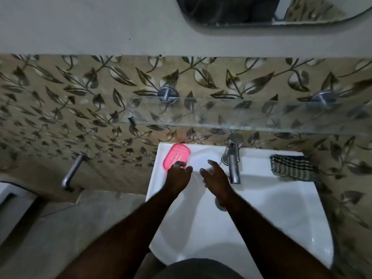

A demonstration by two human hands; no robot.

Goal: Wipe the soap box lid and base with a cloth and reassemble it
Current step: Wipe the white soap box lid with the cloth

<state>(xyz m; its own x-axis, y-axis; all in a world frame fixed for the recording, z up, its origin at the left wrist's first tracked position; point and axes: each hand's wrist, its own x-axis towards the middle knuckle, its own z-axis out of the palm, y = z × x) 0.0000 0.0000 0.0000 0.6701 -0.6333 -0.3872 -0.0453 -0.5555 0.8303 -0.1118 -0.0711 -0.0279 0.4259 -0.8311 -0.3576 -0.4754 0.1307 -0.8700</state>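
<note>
Resting on the far left corner of the white sink's ledge: one pink soap box, oval, lying flat, slotted face up.

Left hand: bent fingers lie on the near end of the soap box; whether they clamp it or only touch it cannot be told.

Right hand: fingers apart and relaxed, holding nothing, over the basin just left of the tap.

Cloth: checked, dark green and pale, folded on the far right of the ledge, well apart from both hands.

Tap: chrome, at the far middle of the ledge, between soap box and cloth.

Glass shelf: on the leaf-patterned tiles above the sink, with a mirror higher up.
</note>
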